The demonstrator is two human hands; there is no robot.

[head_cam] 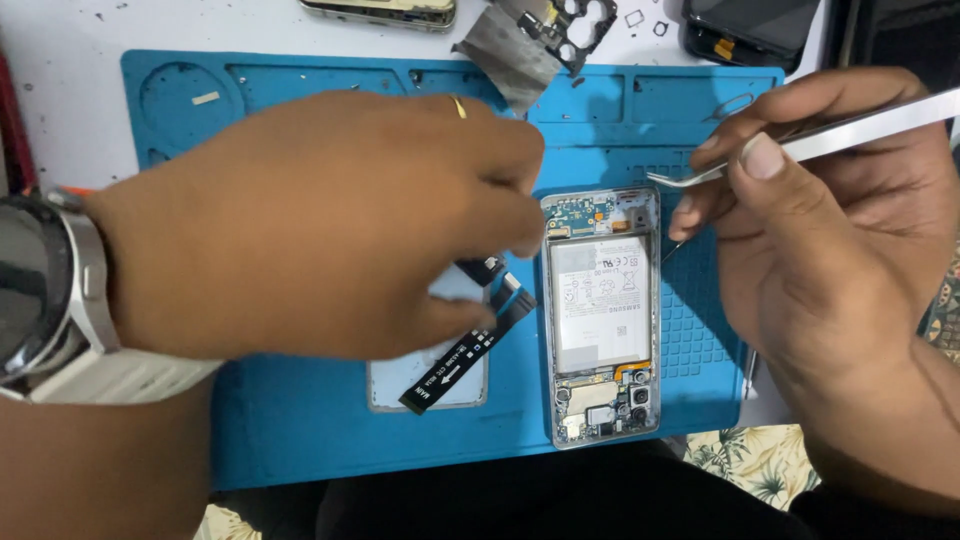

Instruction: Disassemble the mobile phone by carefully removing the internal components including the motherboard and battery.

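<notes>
Steel tweezers sit pinched in the right hand, thumb and forefinger narrow on them, tip hovering just beside the top right corner of the opened phone. Left hand has fingers curled down over a black flex ribbon cable; looks like it grips the upper end, but the fingertips hide the actual contact, so can't be sure. The cable's lower end lies loose across a pale back panel just left of the phone. Progress judged from the layout: back cover already off, battery and both boards exposed, this ribbon appears free of the phone; battery still seated in the frame, boards still in place. Phone lies on a blue silicone mat on the bench. Wristwatch on the left wrist. At the top edge, cut off: another phone body, a dark bracket with a grey foil piece, a dark screen part. Small screws are too tiny to count. Motion blur softens the left hand.
</notes>
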